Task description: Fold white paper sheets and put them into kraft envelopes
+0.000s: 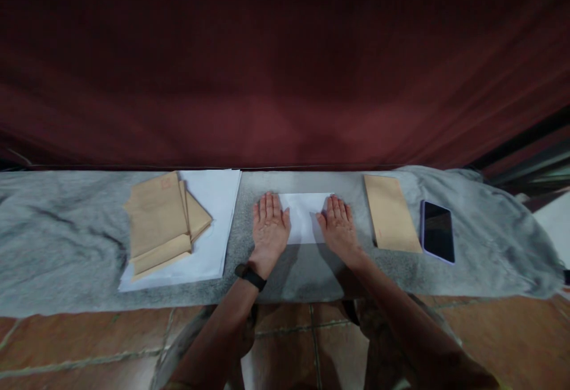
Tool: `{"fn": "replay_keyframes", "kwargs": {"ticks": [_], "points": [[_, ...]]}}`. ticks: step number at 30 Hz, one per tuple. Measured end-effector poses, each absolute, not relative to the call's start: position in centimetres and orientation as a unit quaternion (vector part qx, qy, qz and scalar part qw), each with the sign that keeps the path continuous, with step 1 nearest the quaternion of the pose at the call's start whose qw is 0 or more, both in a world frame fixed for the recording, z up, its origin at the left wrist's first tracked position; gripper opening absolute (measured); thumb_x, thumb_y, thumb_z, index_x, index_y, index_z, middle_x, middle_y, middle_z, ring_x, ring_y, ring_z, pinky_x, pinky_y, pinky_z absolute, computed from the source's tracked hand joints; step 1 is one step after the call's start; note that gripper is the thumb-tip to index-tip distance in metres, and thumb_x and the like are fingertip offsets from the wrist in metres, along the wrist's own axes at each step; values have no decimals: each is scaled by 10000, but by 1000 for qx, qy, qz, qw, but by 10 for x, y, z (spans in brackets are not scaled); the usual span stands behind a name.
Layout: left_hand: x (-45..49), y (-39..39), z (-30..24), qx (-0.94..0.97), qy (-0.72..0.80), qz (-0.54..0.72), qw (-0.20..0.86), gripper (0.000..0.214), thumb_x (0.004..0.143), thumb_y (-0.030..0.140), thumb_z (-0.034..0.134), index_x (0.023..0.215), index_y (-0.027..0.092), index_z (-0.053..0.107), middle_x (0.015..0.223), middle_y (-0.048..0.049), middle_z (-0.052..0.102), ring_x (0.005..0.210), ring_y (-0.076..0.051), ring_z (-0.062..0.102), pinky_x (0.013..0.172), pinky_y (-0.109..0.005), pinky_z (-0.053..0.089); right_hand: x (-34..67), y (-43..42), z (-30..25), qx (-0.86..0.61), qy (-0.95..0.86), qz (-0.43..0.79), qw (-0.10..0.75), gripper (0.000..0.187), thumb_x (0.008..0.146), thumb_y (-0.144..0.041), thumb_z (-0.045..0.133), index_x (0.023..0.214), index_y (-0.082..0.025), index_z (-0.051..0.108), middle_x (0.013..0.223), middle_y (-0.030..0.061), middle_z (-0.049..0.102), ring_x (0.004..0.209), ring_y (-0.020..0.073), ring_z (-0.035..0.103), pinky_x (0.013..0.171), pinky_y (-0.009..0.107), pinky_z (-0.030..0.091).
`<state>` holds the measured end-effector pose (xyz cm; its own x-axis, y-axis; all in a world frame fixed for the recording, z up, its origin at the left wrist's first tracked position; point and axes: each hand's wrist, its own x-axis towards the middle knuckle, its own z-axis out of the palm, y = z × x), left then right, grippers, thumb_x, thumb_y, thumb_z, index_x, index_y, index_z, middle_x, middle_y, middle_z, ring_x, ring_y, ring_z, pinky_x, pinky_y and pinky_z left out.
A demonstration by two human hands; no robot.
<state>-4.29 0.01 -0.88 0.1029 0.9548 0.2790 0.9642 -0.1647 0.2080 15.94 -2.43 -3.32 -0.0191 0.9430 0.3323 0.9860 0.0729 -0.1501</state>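
Observation:
A white sheet of paper [305,218], apparently folded, lies flat on the grey cloth in front of me. My left hand [269,224] rests flat on its left end, palm down, fingers stretched away from me. On the right end lies my right hand [339,224], also palm down with the fingers extended. Both hands cover the short edges of the paper, and neither grasps anything. A brown envelope [392,215] lies to the right of my right hand, apart from it.
Left of my hands, several brown envelopes [159,215] lie on a stack of white paper [214,230]. A phone [438,231] is at the right, beside the single envelope. Grey cloth [66,241] covers the narrow surface. A dark red curtain [276,81] hangs behind it.

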Motion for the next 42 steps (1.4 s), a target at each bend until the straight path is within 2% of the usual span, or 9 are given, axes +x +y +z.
{"fn": "replay_keyframes", "kwargs": {"ticks": [4, 8, 10, 14, 26, 42], "points": [[-26, -1, -4, -793, -589, -153, -22, 578, 1056, 330, 293, 1585, 107, 358, 1647, -131, 376, 1565, -262, 260, 1274, -498, 280, 149, -18, -28, -676, -714, -25, 180, 602, 1097, -368, 270, 1577, -13, 349, 1614, 234, 394, 1522, 327, 340, 1232, 544, 271], [-9, -4, 1, -818, -564, -102, -48, 558, 1052, 250, 256, 1574, 97, 382, 1658, -105, 363, 1569, -251, 248, 1295, -469, 227, 131, -14, -21, -640, -748, 39, 174, 581, 1098, -346, 193, 1596, -95, 355, 1659, 153, 346, 1560, 257, 270, 1262, 486, 235], [-5, -3, 2, -821, -563, -83, -54, 565, 1043, 212, 247, 1585, 104, 364, 1667, -95, 348, 1568, -259, 250, 1297, -472, 216, 124, -14, -18, -628, -757, 59, 171, 584, 1098, -343, 170, 1585, -102, 385, 1663, 135, 342, 1561, 238, 266, 1274, 468, 211], [-3, 1, 1, -822, -564, -56, -59, 581, 1029, 194, 269, 1600, 108, 338, 1676, -96, 325, 1573, -283, 230, 1296, -493, 205, 119, -13, -15, -632, -754, 72, 166, 596, 1100, -353, 170, 1561, -75, 424, 1650, 144, 362, 1547, 250, 297, 1283, 472, 179], [0, 9, -1, -806, -586, -78, -47, 581, 1029, 203, 255, 1595, 115, 355, 1668, -98, 338, 1577, -252, 226, 1299, -488, 190, 118, -2, -14, -655, -738, 49, 151, 559, 1107, -374, 214, 1565, -148, 440, 1652, 90, 372, 1532, 270, 326, 1267, 479, 182], [-16, 9, -12, -779, -615, -126, -16, 583, 1043, 285, 297, 1571, 48, 372, 1648, -167, 344, 1562, -253, 270, 1285, -474, 223, 120, -5, -21, -668, -725, 20, 165, 614, 1095, -420, 283, 1575, -51, 384, 1650, 175, 343, 1527, 302, 330, 1256, 499, 208]]}}
